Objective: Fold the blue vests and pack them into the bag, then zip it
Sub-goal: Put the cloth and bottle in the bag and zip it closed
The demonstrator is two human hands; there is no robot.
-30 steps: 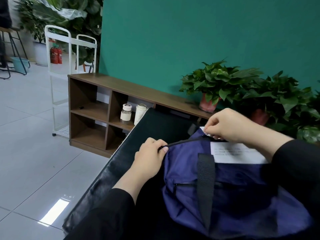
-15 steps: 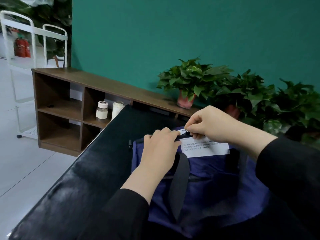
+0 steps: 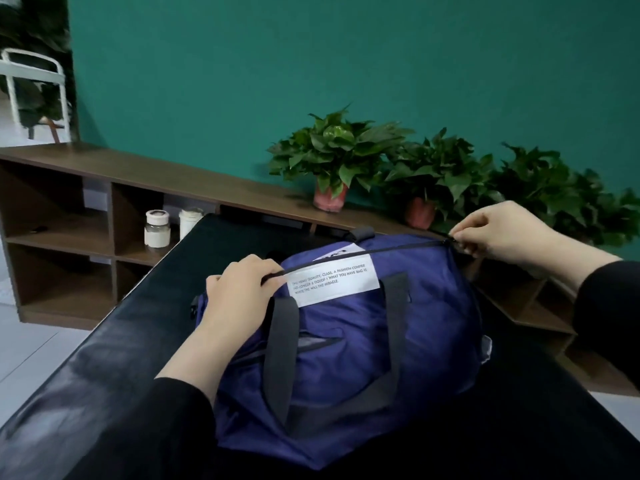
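A bulging blue bag (image 3: 346,358) with dark grey handles and a white text label lies on the black padded table (image 3: 104,358). Its black top zipper (image 3: 381,252) runs closed from left to right. My left hand (image 3: 239,289) pinches the zipper's left end at the bag's top. My right hand (image 3: 498,233) holds the zipper pull at the bag's far right end. No blue vests are in sight; the bag hides whatever is inside it.
A low wooden shelf unit (image 3: 104,202) stands behind the table, with two white jars (image 3: 157,228) in a cubby. Three potted plants (image 3: 332,161) sit on top against a green wall. A white rack (image 3: 34,84) is at the far left.
My right hand has drawn the zipper pull from near the label rightward to the bag's far end, shutting the top. The camera view has swung to the right.
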